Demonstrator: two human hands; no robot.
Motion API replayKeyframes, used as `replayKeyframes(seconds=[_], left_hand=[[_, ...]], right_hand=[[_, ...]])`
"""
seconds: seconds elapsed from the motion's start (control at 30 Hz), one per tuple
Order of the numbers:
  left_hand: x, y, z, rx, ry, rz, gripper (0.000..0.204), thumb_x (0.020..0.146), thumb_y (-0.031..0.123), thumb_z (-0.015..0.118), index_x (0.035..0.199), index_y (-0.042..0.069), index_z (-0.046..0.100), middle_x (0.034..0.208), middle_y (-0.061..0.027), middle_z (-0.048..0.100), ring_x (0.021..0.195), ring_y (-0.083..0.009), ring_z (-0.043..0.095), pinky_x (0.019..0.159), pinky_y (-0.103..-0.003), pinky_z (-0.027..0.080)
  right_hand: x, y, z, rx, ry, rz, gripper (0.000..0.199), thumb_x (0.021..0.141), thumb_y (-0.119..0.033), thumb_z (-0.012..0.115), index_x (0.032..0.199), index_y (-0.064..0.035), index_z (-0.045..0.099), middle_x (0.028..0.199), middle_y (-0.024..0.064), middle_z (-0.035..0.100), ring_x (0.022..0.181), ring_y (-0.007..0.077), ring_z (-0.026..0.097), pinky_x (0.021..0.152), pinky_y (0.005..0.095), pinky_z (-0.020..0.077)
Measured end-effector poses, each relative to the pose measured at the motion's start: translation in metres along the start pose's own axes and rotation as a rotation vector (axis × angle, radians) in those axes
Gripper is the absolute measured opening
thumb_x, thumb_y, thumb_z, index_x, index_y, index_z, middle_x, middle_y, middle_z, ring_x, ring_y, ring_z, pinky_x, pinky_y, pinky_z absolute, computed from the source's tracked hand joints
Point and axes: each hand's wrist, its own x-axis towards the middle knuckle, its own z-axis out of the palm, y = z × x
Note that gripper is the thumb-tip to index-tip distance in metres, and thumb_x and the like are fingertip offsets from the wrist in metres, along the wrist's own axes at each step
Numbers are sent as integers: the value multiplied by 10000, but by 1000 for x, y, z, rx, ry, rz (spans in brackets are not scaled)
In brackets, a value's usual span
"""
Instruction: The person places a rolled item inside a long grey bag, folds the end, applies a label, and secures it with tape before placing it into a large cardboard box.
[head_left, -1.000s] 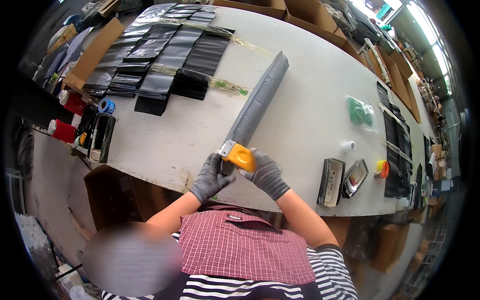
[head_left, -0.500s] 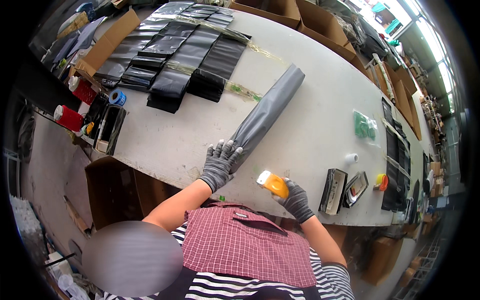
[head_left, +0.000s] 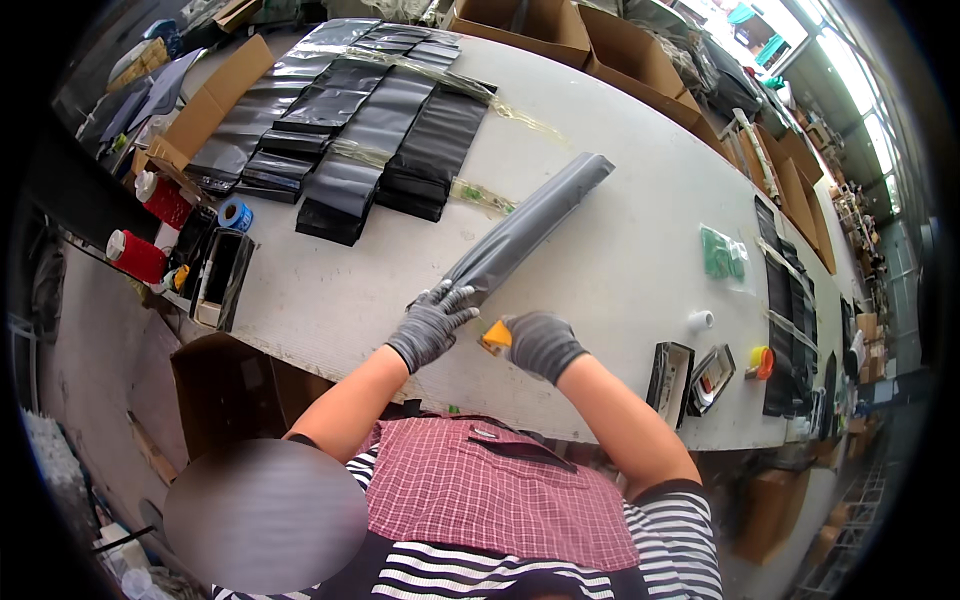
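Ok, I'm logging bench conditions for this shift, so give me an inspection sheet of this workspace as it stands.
Surface: long white table, bare in the middle.
Job's things: long grey plastic bag lying flat at a slant; small orange tool at its near end.
Clutter: rows of black bags at the far left; green packet; small white roll; two open black cases; red spools on a side stand.
Grippers: left hand, gloved, spread flat on the grey bag; right hand, gloved, closed on the orange tool.
Cables: nothing seen.
Surroundings: cardboard boxes behind and beneath the table.
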Motion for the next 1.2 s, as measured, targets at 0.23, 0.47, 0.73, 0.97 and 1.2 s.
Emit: replayKeyframes(seconds=[0.23,0.47,0.73,0.97,1.2], left_hand=[[1,-81,-5,-1097,88,-137,639,705,-95,547,1304,119,618,1535,-124,345,1412,-299,340,1164,-340,276],[0,-87,-28,-613,91,-158,497,821,-128,534,1187,168,696,1499,-76,406,1352,-294,418,1119,-304,350],[24,-93,-19,-565,274,-333,384,810,212,720,1155,68,635,1301,-255,545,1276,-355,487,1033,-365,433],[78,-31,54,-904,-330,-354,528,816,461,727,1191,102,631,1127,-137,651,979,-208,627,863,-365,522],[141,46,73,-1759,-499,-614,787,804,740,588,1375,209,487,1113,-77,665,1088,-252,613,871,-497,520]], right_hand=[[28,55,20,287,-76,-139,555,707,-435,754,1088,-32,719,990,199,707,907,329,680,811,393,521],[-24,170,113,1628,307,259,430,889,-311,680,1238,-66,625,867,-7,612,726,56,538,584,215,453],[-38,202,177,609,916,490,453,888,-158,691,1293,8,575,1161,134,633,1081,231,605,937,318,493],[-16,62,141,2065,69,-29,698,900,-357,691,1468,-103,376,1129,87,622,991,245,675,727,385,583],[-138,86,121,1872,235,148,732,783,-121,772,1407,-14,405,1197,104,612,1070,187,599,944,330,498]])
